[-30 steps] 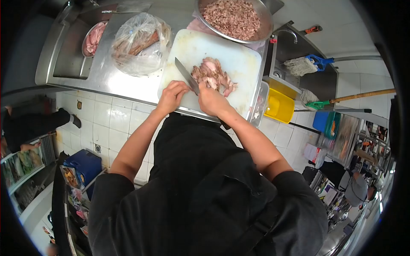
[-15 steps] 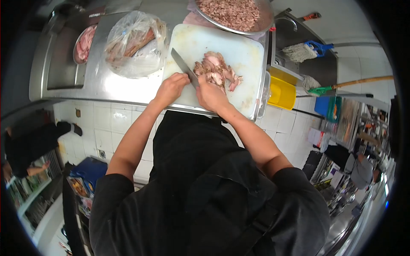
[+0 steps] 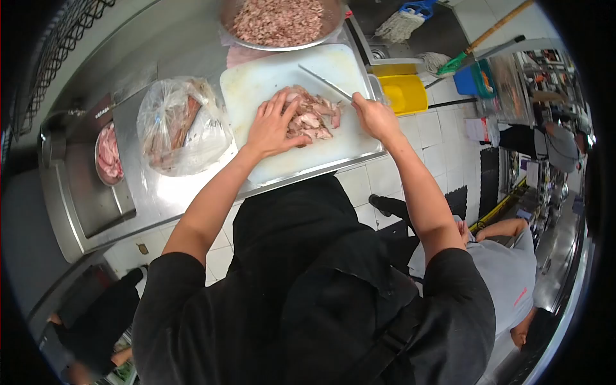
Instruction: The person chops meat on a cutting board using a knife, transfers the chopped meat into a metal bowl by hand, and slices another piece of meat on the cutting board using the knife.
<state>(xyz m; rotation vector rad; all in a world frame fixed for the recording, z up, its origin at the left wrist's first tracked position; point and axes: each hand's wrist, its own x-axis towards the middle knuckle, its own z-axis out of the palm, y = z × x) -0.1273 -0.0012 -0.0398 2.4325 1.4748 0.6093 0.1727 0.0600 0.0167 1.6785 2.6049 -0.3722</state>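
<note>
On the white cutting board (image 3: 256,77) lies a loose pile of sliced meat (image 3: 313,114). My left hand (image 3: 273,126) rests at the pile's left side, its fingers spread and touching the meat. At the board's right edge my right hand (image 3: 377,118) is wrapped round the handle of a knife (image 3: 326,81). The blade points up and to the left, over the top of the pile and apart from my left hand. Behind the board stands a metal bowl (image 3: 335,25) full of finely chopped meat (image 3: 278,22).
A clear plastic bag (image 3: 210,144) with meat lies left of the board. Further left, a bowl of meat (image 3: 109,154) sits in the sink (image 3: 86,202). A yellow bucket (image 3: 404,95) is at right. One person (image 3: 500,269) stands behind on the right, another (image 3: 99,321) at lower left.
My left hand has opened and moved onto the meat. My right hand has carried the knife right, away from my left hand. The view has turned, and a person in grey now shows close by at right.
</note>
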